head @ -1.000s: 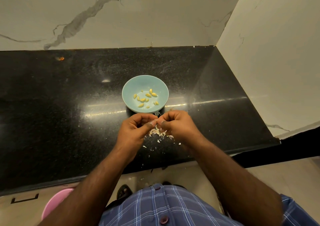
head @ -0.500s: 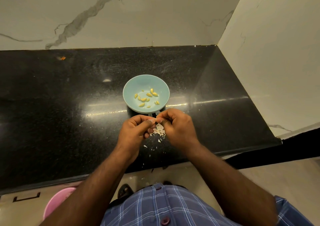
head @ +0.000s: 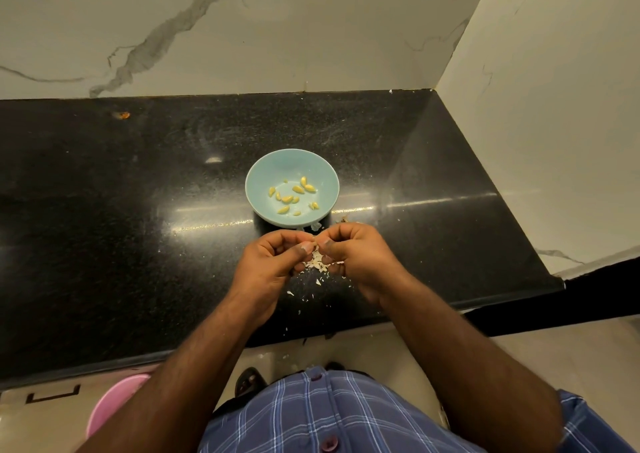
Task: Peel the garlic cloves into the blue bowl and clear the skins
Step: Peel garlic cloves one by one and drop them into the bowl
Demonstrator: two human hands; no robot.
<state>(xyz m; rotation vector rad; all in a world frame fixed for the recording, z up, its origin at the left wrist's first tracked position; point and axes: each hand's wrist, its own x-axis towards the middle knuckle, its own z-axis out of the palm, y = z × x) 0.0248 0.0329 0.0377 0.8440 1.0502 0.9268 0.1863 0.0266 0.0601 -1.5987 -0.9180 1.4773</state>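
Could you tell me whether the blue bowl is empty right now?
No, several peeled garlic cloves lie inside the blue bowl on the counter.

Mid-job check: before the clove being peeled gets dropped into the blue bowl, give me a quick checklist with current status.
1. Blue bowl upright on the counter, just beyond the hands: ok.
2. Room in the bowl: peeled cloves cover only part of its floor: ok.
3. Left hand and right hand both pinch at one spot, thumbs together: ok.
4. Clove fully peeled: hidden between the fingertips: cannot tell.
5. Skins cleared: skins lie under the hands and scattered toward the counter edge: not ok.
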